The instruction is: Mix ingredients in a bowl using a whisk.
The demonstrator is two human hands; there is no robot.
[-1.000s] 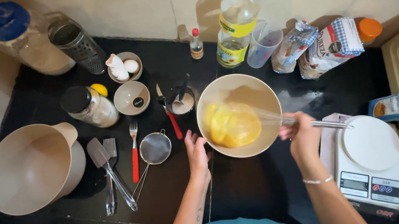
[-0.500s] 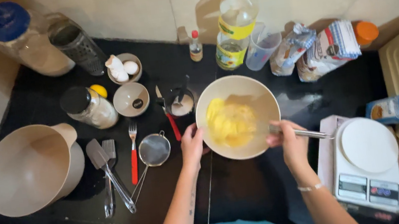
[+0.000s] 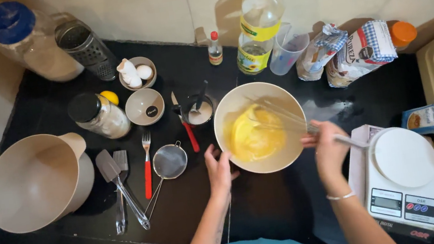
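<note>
A cream mixing bowl (image 3: 261, 127) sits right of the frame's centre on the black table (image 3: 185, 213), with yellow batter (image 3: 253, 136) pooled in its lower left half. A wire whisk (image 3: 291, 119) slants into the bowl from the right, its wires blurred. The right hand (image 3: 329, 151) is clenched around the whisk's handle just outside the bowl's right rim. The left hand (image 3: 218, 170) rests against the bowl's lower left rim, fingers loosely spread and gripping nothing. Right of the hands stands a white kitchen scale (image 3: 403, 180). Left of the bowl lie a small sieve (image 3: 169, 162), a red-handled fork (image 3: 147, 167) and a spatula (image 3: 117, 180); farther left is a large beige jug bowl (image 3: 36, 180). Above the bowl stands an oil bottle (image 3: 257, 27) with a yellow cap.
</note>
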